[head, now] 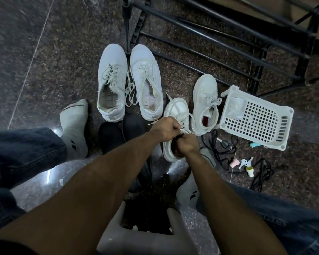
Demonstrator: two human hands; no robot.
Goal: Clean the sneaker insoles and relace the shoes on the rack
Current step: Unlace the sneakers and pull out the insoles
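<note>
A small white sneaker [177, 111] lies on the floor in front of me, toe pointing away. My left hand [164, 129] pinches its white lace [173, 104], which runs up over the toe. My right hand [187, 145] grips the lace at the shoe's tongue, and covers the opening. Its partner sneaker [204, 100] stands just to the right, laced, with a red insole showing. Two larger white sneakers [111, 78] [146, 80] stand side by side to the left, laces loose.
A white plastic basket [256, 118] lies tipped on the right. Black laces [261, 173], keys [246, 161] and small caps are scattered on the floor beside it. The black shoe rack [219, 34] stands behind. My socked feet and a grey stool [145, 236] are near.
</note>
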